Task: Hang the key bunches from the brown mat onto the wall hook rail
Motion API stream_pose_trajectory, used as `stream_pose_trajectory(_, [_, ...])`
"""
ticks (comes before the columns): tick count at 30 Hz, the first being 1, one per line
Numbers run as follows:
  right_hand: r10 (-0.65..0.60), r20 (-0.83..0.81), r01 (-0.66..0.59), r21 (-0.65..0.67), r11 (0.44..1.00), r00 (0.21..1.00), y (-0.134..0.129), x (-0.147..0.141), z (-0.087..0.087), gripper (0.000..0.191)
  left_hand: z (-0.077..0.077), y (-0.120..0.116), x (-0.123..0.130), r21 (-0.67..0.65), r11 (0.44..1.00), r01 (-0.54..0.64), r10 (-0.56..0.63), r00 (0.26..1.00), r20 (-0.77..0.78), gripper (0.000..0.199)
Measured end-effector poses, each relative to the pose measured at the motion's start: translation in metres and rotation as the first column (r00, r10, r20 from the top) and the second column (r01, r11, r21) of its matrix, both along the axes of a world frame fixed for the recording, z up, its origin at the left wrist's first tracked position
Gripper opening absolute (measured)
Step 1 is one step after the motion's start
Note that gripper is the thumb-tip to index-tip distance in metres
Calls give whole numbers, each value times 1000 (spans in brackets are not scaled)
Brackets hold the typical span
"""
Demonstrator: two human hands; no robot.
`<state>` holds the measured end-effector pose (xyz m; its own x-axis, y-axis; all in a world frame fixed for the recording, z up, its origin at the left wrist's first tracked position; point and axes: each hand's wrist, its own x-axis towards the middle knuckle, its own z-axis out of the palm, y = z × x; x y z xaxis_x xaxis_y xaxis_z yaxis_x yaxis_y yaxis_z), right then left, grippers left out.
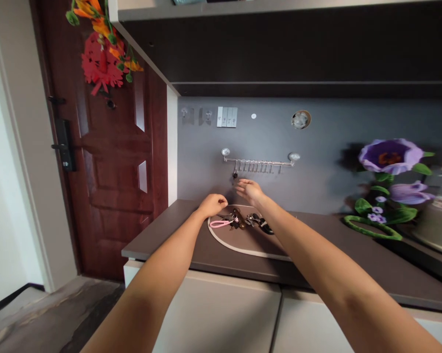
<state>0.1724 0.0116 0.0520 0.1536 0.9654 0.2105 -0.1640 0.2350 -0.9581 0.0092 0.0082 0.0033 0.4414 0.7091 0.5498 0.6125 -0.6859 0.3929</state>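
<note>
Over the counter, my left hand (212,204) hovers with its fingers curled toward the thumb, and nothing shows in them. My right hand (249,191) is raised just under a metal hook rail (259,162), its fingers stretched out and holding nothing visible. Close to its fingertips, a small black item (235,174) hangs at the rail's left end. Below the hands, a bunch of keys (237,219) with a pink strap (219,224) lies on a pale-rimmed mat (239,248). More keys (253,219) with a black fob lie beside them, partly behind my right forearm.
A dark overhead cabinet (279,49) juts out above the counter (327,245). At the right stand purple artificial flowers (390,157) and a pale rounded object (439,220). To the left is a dark red door (114,196) with a red decoration (103,61). Wall switches (227,117) sit above the rail.
</note>
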Motion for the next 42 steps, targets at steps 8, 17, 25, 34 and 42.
stream_pose_trajectory(8, [-6, 189, -11, 87, 996, 982, -30, 6, -34, 15, -4, 1, -1, -79, 992, 98, -103, 993, -51, 22])
stream_pose_trajectory(17, [-301, 725, 24, 365, 931, 619, -37, 20, -70, 16, -10, -2, 2, -78, 994, 82, -94, 982, -165, 24])
stream_pose_trajectory(25, [-261, 839, 0, 297, 955, 476, -35, 8, -69, 17, -13, 3, 5, -67, 991, 119, -131, 968, -217, 24])
stream_pose_trajectory(34, [-238, 866, 27, 252, 967, 439, -36, 8, -67, 17, -13, 2, 7, -59, 998, 35, -47, 976, -213, 22])
stream_pose_trajectory(42, [-243, 871, 23, 259, 966, 428, -38, 7, -65, 17, -11, 1, 8, -98, 995, -21, 8, 991, -137, 20])
